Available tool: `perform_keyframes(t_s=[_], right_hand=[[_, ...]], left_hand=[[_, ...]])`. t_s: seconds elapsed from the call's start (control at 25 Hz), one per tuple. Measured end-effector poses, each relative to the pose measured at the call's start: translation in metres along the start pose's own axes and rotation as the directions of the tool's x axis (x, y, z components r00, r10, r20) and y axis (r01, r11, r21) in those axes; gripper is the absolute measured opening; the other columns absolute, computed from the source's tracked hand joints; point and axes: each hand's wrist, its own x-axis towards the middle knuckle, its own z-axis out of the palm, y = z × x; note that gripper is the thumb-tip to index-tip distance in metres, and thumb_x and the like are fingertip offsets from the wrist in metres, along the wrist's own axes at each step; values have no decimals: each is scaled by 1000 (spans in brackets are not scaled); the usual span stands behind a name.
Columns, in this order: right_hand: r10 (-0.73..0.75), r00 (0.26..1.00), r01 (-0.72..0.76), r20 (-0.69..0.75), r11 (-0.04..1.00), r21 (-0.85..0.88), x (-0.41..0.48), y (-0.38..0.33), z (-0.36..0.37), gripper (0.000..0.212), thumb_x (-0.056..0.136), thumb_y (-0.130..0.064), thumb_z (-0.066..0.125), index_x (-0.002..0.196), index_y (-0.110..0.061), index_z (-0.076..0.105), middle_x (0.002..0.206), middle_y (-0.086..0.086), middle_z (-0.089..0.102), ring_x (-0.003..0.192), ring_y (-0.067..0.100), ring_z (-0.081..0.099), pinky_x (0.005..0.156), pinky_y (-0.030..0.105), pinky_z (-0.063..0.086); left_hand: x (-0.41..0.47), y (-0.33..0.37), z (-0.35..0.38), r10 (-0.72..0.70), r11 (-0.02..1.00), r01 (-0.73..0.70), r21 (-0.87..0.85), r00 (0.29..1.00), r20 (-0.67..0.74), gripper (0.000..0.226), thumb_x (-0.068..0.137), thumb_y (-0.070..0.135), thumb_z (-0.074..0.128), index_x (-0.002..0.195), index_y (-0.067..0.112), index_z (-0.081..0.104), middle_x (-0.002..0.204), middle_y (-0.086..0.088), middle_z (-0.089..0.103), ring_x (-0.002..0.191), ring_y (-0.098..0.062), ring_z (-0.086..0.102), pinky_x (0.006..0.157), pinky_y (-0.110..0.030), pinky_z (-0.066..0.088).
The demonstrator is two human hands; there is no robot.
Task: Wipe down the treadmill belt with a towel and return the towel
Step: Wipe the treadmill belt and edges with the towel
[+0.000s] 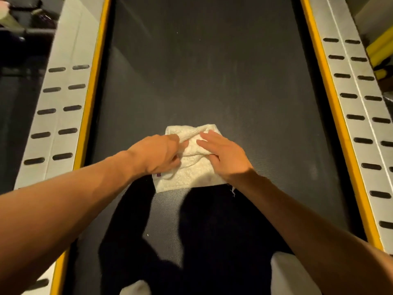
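Observation:
A cream towel (191,173), folded into a rough square, lies on the dark treadmill belt (202,71) near the middle of the view. My left hand (158,154) has its fingers curled into a fold of the towel on its left side and pinches it. My right hand (223,154) lies flat on the towel's right half, fingers straight and pointing left, thumb tucked at the towel's edge. Both forearms reach in from the bottom corners. A loose thread hangs off the towel's near right corner.
Yellow strips (91,99) (331,99) border the belt on both sides, with grey slotted side rails (57,111) (359,99) outside them. My knees in light cloth (293,275) show at the bottom edge. Dark gym gear sits at the far left (21,39).

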Motion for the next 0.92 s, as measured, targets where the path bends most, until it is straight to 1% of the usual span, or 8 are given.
perform_keyframes(t_s=[0.2,0.28,0.4,0.48,0.56,0.64,0.76,0.92], right_hand=[[14,1000,-14,12,999,-43,52,-37,20,57,86,4,52,134,-27,52,147,-9,42,140,8,29,109,17,15],[-29,999,29,34,1000,4,50,-54,37,54,88,2,50,133,-26,53,146,-8,43,139,8,29,108,13,10],[-66,997,67,-26,997,44,23,-55,59,53,83,5,44,126,-22,60,139,-3,52,135,11,37,114,19,17],[-57,996,59,-72,998,29,25,-61,62,53,80,3,41,123,-19,63,135,0,55,133,15,42,111,10,10],[-28,1000,28,0,1000,1,38,-77,58,52,83,0,39,128,-18,59,140,0,51,136,17,37,104,4,-1],[-78,993,80,86,997,-18,46,-93,58,54,88,1,39,137,-21,49,149,-4,40,142,15,25,105,9,1],[-136,977,135,166,991,13,33,-98,58,56,89,0,39,142,-20,42,153,-4,31,144,14,17,113,21,6],[-137,987,138,85,990,-8,26,-91,65,55,86,-11,30,135,-21,51,147,-2,42,141,18,29,114,29,17]], left_hand=[[-4,-50,3,-256,965,247,-88,960,-111,48,85,47,29,99,12,59,95,-7,59,78,-30,60,67,-34,46],[-28,-66,17,-219,976,217,-35,957,-192,53,82,52,21,98,16,57,91,-6,61,74,-27,61,68,-38,53],[-62,-58,35,-74,997,73,-15,981,-177,47,92,51,20,113,25,53,87,0,56,72,-20,60,68,-39,55],[-62,-59,38,-88,995,95,31,978,-189,41,97,45,26,122,26,51,94,-2,57,78,-21,62,69,-38,55],[-59,-67,32,-151,982,170,86,969,-196,38,97,42,30,119,24,55,100,-3,59,82,-22,62,68,-36,54],[-69,-77,25,-209,967,229,115,964,-164,42,94,44,26,110,22,59,100,-2,59,80,-20,61,68,-35,55],[-84,-68,24,-140,977,154,148,985,-101,50,89,54,18,104,23,55,99,1,57,78,-16,59,68,-33,56],[-92,-47,31,-125,971,127,203,992,-23,41,99,41,31,131,18,40,121,-4,51,96,-22,60,74,-38,56]])
